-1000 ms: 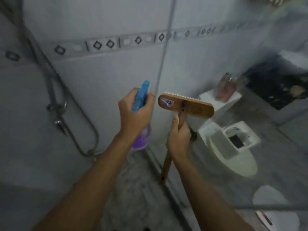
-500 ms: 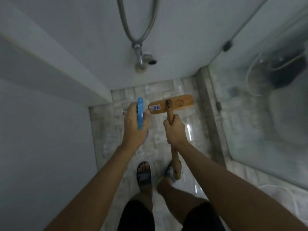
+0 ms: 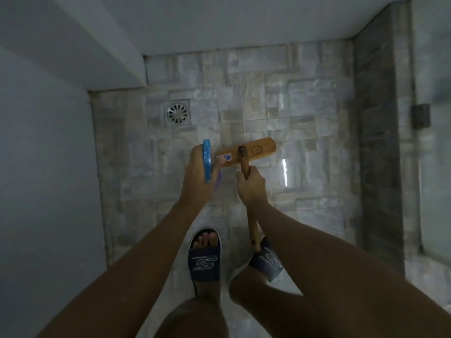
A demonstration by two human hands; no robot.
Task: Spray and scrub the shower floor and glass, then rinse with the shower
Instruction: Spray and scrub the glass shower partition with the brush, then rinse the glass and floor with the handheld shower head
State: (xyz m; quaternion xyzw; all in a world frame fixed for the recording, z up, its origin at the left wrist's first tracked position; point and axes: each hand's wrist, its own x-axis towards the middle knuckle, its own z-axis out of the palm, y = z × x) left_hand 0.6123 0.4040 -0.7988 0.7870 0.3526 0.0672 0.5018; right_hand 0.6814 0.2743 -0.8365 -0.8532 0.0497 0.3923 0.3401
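At the far left stands 1 plain white wall [image 3: 44, 167]. Next to it, 1 round metal drain [image 3: 177, 113] sits in the stone-patterned shower floor [image 3: 305, 118], near the far corner. Below the drain, the left hand [image 3: 197, 176] grips 1 spray bottle [image 3: 207, 159], its fingers wrapped around the neck; the blue trigger top shows above the hand and a sliver of purple body below it. Just beside the bottle, 1 wooden scrub brush [image 3: 253, 152] lies crosswise over the tiles, with 1 small sticker on its back. Whether its bristles touch the floor cannot be told. The right hand [image 3: 251, 186] clasps the brush's handle [image 3: 252, 223] close to the head, fingers closed tight around it, and the handle runs back toward the person. Lower down, 2 feet stand in 2 dark slippers [image 3: 203, 262] on the floor. Further right, 1 dark stone strip [image 3: 375, 142] borders the floor, and beyond it rises the shower glass [image 3: 434, 167], carrying 1 dark metal bracket [image 3: 420, 115].
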